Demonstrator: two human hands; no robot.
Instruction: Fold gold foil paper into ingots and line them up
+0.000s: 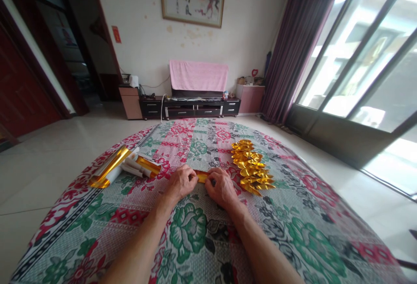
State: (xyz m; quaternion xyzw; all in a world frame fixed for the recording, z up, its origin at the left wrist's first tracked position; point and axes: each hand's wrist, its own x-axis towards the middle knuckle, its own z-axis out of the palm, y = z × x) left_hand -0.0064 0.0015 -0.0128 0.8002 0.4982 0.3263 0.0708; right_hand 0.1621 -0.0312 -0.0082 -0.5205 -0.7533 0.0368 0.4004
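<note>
A strip of gold foil paper [202, 176] lies stretched between my hands over the middle of the table. My left hand [181, 183] is closed on its left end, fingers curled and thumb pressed in. My right hand [222, 186] grips the right end in the same way. Most of the strip's ends are hidden under my fingers. Just right of my right hand stands a row of folded gold foil pieces [252, 165] shaped like boats or ingots. To the left lie curled gold foil sheets [114, 164] with white backs, loosely heaped.
A patterned cloth [195, 249] in red, green and grey covers the round table. Beyond it stand a low black TV cabinet [202, 111] and a pink towel [199, 75] draped over a screen. Glass doors [361, 54] and a purple curtain [289, 45] are at right.
</note>
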